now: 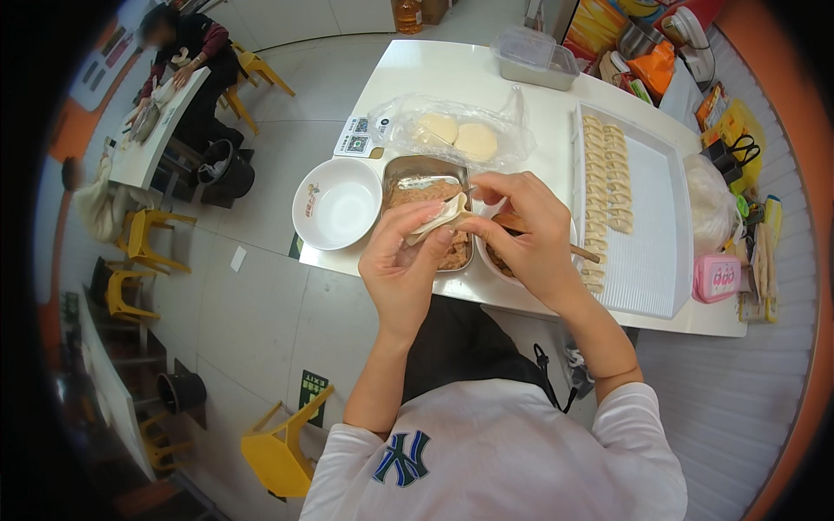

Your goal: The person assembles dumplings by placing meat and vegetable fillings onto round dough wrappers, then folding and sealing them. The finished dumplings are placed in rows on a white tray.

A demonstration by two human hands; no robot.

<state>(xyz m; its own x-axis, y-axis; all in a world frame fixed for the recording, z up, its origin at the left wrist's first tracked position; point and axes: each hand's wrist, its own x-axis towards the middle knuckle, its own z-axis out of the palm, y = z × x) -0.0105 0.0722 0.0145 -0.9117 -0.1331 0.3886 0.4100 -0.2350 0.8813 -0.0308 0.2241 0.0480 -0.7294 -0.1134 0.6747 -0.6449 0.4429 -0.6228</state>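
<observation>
Between my two hands is a folded dumpling (440, 218) of pale dough. My left hand (407, 251) cradles it from below and at its side, with the thumb against the dough. The thumb and forefinger of my right hand (524, 231) pinch its right end. Under my hands stands a metal pan (470, 170) of minced filling (420, 190), partly hidden. A bowl (482, 251) with darker contents and a wooden-handled utensil (584, 254) lies mostly behind my right hand. Left of the pan is a white bowl (337, 205).
Round dough wrappers (475, 141) lie in a clear plastic bag (397, 117). On the right, a white tray (651, 260) holds rows of finished dumplings (594, 176). A lidded container (537, 62) stands at the far edge. Another person (189, 65) works at a separate table; yellow stools (280, 456) stand about.
</observation>
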